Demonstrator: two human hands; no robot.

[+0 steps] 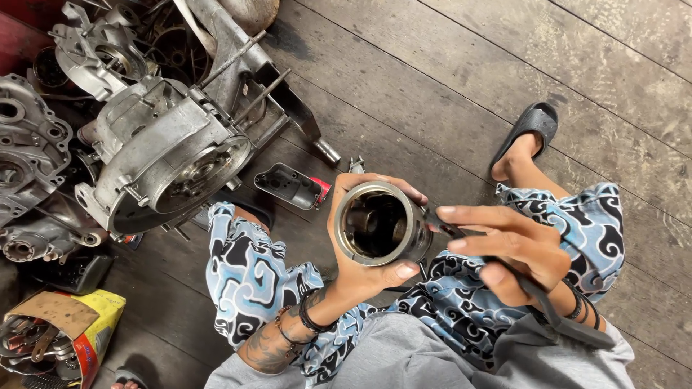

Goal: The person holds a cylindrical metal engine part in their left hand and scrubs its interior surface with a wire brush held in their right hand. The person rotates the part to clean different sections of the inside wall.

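My left hand [358, 277] grips a round metal engine cylinder [378, 223], its open bore facing up at me. My right hand [504, 248] holds a long dark flat tool [537, 299] whose tip rests against the cylinder's right rim. Both hands sit above my lap, over blue patterned shorts.
A large grey engine crankcase [166, 151] with studs stands on the wooden plank floor [447, 86] at the left, among other engine casings [25, 155]. A small dark cover with a red part [292, 186] lies beside my knee. A yellow box of tools [65, 331] sits bottom left. My sandalled foot [526, 140] is right.
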